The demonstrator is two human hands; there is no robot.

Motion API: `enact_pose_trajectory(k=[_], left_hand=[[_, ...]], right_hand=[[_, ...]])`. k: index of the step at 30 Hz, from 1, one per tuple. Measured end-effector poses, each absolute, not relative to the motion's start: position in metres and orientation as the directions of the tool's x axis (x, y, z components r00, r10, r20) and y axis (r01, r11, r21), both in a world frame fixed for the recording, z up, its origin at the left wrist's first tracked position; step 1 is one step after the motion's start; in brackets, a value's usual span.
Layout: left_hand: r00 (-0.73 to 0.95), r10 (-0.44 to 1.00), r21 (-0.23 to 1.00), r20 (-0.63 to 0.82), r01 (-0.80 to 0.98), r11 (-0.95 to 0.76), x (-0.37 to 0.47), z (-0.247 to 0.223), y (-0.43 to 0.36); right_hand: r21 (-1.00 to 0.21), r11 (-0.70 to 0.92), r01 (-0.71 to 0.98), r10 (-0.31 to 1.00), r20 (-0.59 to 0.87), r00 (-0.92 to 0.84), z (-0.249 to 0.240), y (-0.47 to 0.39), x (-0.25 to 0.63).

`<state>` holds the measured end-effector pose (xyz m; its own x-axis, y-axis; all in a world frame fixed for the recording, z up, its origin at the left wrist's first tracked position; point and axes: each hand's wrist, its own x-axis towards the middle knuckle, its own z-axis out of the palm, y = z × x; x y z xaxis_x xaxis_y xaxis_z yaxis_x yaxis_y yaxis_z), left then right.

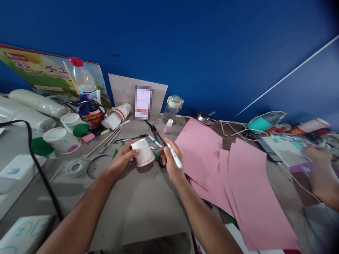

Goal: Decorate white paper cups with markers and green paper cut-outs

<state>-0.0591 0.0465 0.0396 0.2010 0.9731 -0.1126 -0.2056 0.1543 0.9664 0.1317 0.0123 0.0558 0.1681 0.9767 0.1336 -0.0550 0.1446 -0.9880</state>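
Observation:
In my left hand (124, 155) is a white paper cup (144, 152), tilted, with pink marks along its lower edge. Its wall is gripped between thumb and fingers. A white marker pen (174, 157) rests in my right hand (171, 158), its rear end pointing toward me and its tip hidden by the fingers. The right fingertips are close beside the cup; whether they touch it I cannot tell. Behind the hands lie scissors (155, 131), a second marker (155, 141) and a glue stick (167, 127).
Pink paper sheets (246, 183) spread to the right. On the left are tape (76, 167), more paper cups (59, 139) and a bottle (84, 77). A phone (143, 102) leans on a board behind, near a glass jar (172, 107). Another person's hand (317, 155) is at far right.

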Motion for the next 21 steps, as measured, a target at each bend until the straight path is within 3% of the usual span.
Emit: enact_pose_trajectory(k=[7,11,21], left_hand=[[0.246,0.959,0.883,-0.142,-0.406,0.235,-0.058,0.044,0.045],[0.275,0.951,0.865,-0.141,-0.433,0.253,-0.058,0.045,0.045],[0.215,0.957,0.873,-0.196,-0.407,0.27,-0.055,0.045,0.047]], right_hand=[[-0.925,0.325,0.197,0.945,0.323,-0.043,0.039,0.01,0.131],[-0.869,0.429,0.245,0.9,0.433,-0.041,0.036,0.007,0.127],[-0.741,0.518,0.427,0.837,0.541,-0.075,0.043,0.004,0.127]])
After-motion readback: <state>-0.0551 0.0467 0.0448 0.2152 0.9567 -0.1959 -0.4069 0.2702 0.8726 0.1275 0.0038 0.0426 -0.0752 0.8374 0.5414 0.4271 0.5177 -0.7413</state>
